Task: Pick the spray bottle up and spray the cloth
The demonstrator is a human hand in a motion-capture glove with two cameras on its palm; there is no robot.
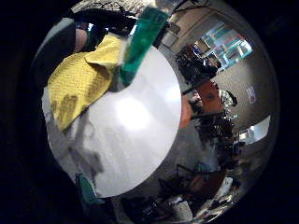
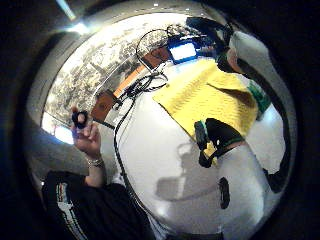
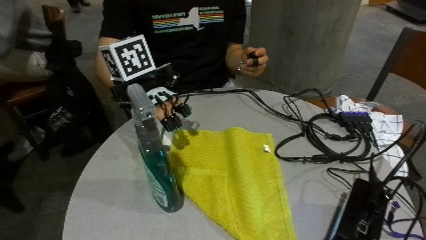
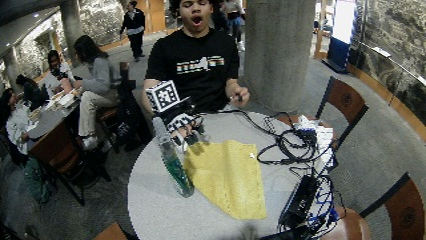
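A clear spray bottle (image 3: 158,170) with teal liquid and a grey sprayer head stands upright near the left edge of the round table (image 3: 106,200). It touches the near-left edge of a yellow cloth (image 3: 233,185), which lies spread flat. My gloved right hand (image 3: 168,106) hangs just behind the sprayer head, on the person's side. Its fingers (image 3: 173,120) point down, relaxed, over the cloth's far corner and hold nothing. In the little finger side palm view the bottle (image 1: 142,39) stands beside the cloth (image 1: 81,81), apart from the palm.
The bare left hand (image 3: 251,59) is raised at the far side, pinching a small black object. Black cables (image 3: 326,135) loop over the table's right half, with a black box (image 3: 363,210) at the front right and white paper (image 3: 373,117) beyond. A chair (image 3: 406,60) stands at right.
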